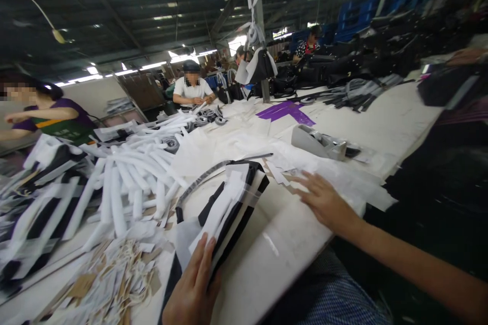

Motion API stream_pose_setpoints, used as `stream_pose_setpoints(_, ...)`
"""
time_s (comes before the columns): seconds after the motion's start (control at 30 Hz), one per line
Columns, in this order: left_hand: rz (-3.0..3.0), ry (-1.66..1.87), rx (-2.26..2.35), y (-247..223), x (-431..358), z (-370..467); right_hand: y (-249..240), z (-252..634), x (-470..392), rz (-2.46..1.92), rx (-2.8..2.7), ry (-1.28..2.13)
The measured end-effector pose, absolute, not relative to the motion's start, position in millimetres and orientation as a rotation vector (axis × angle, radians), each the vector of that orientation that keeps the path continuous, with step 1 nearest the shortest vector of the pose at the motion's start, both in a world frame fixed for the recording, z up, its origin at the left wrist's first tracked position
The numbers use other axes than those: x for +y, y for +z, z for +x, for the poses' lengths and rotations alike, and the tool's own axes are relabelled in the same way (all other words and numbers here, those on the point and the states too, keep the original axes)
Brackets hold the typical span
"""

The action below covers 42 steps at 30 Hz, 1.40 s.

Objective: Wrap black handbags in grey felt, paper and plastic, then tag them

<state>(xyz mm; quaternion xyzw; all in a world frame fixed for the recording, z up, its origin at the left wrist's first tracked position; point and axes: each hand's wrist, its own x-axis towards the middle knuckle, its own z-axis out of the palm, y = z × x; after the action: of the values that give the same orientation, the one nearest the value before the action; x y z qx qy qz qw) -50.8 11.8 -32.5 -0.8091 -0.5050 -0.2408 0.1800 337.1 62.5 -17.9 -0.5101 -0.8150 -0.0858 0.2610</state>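
Observation:
My left hand (pixel 194 284) is closed around the near end of a black handbag (pixel 249 193), fingers on top and thumb hidden beneath. White paper sheets (pixel 224 203) lie over the bag's face, and pale strips run along its side. A thin handle (pixel 202 179), which looks wrapped in clear film, arches from its far end. To the right, my right hand (pixel 324 205) reaches over the table with its fingers spread and nothing visible in them. Its fingertips are closest to some white paper scraps (pixel 277 172); whether they touch anything I cannot tell.
White foam tubes (pixel 118 183) are heaped on the left, behind tags and strings (pixel 114 279). A grey tape dispenser (pixel 314 142) and purple sheet (pixel 285 110) lie farther back on the white table (pixel 366 129). A post (pixel 261 35) rises there. Co-workers (pixel 192 86) sit across.

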Motion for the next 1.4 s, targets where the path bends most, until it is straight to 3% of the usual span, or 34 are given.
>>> stream_pose_setpoints(0.13, -2.232, -0.740, -1.450, -31, 12, -49, -30, 405, 68, -1.687, -2.154, -0.579)
stream_pose_setpoints(0.3, -2.204, -0.740, -1.464, -30, 13, -45, -35, 418, 75, -1.565, -2.211, -0.597)
stream_pose_setpoints(0.47, -2.153, -0.779, -1.557, -23, 10, -40, 1, 386, 85, -1.440, -2.162, -0.637)
stream_pose_setpoints(0.73, -2.141, -0.834, -1.733, -15, 13, -39, 11, 282, 84, -1.348, -2.117, -0.148)
stream_pose_setpoints(1.03, -2.121, -0.820, -1.767, -15, 12, -38, 61, 339, 133, -1.632, -1.724, -0.078)
stream_pose_setpoints(1.13, -2.107, -0.846, -1.786, -15, 14, -36, 77, 317, 132, -1.499, -1.590, 0.357)
stream_pose_setpoints(1.27, -2.075, -0.889, -1.819, -15, 16, -37, 57, 259, 103, -1.117, -1.361, 1.022)
stream_pose_setpoints(1.4, -2.064, -0.909, -1.840, -12, 17, -42, 8, 229, 72, -1.140, -1.757, 1.026)
